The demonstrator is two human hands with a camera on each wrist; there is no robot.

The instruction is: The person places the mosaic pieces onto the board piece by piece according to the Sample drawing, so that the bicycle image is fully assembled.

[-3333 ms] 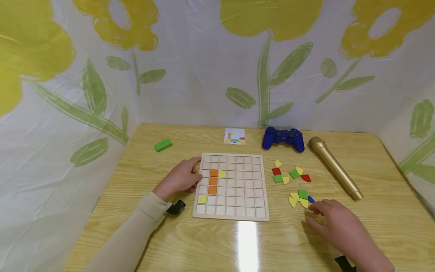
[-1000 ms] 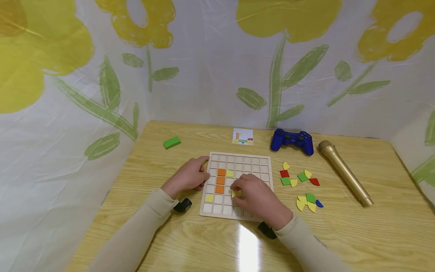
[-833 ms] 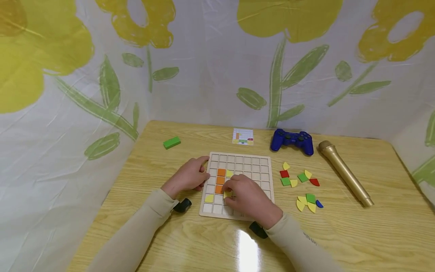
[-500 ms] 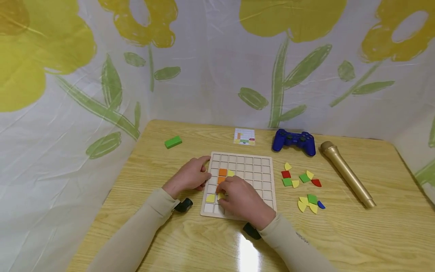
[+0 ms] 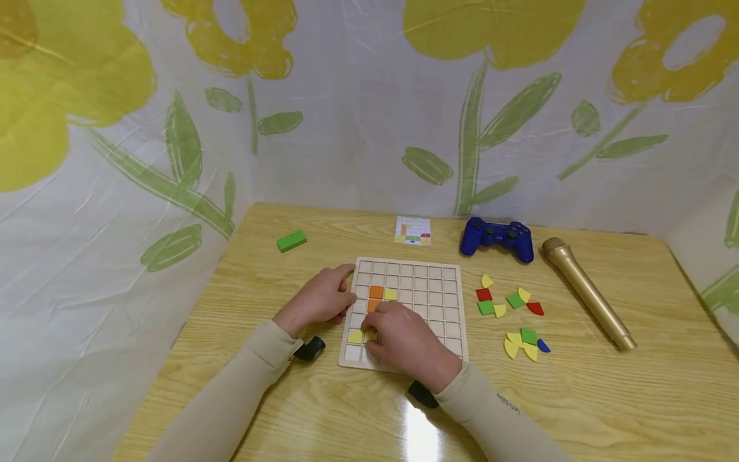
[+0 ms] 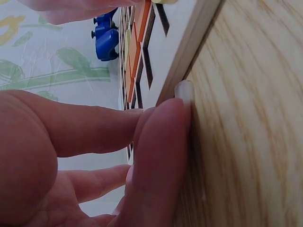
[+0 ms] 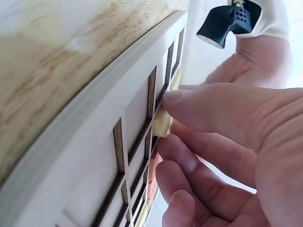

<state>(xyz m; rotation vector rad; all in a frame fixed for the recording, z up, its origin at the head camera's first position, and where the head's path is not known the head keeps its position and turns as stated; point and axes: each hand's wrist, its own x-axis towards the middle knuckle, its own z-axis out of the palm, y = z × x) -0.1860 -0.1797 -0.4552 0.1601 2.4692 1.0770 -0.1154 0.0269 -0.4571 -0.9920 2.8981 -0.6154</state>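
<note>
A wooden grid board [image 5: 435,299] lies flat on the table. My left hand [image 5: 317,298] holds it by its left edge, fingertips and thumb against the rim in the left wrist view. My right hand [image 5: 410,340] is over the lower left cells and pinches a yellow quarter-round tile [image 7: 162,122] between thumb and finger. That tile sits at the cell just right of another yellow tile [image 5: 355,336]. Orange squares [image 5: 376,292] stand in a column above, the lowest hidden by my right hand. Beside the top one is a yellow tile [image 5: 390,294].
Loose tiles lie right of the board: green squares [image 5: 528,335], red pieces [image 5: 484,294], yellow quarter-rounds [image 5: 511,348] and a blue half-round [image 5: 543,346]. Behind are a pattern card [image 5: 412,231], blue game controller [image 5: 497,239] and gold microphone [image 5: 589,295]. A green block [image 5: 291,241] lies back left.
My right hand came from the loose tiles on the right, carrying a yellow tile, and slid leftward across the board to the cell beside the lower yellow tile. The left hand stayed at the edge.
</note>
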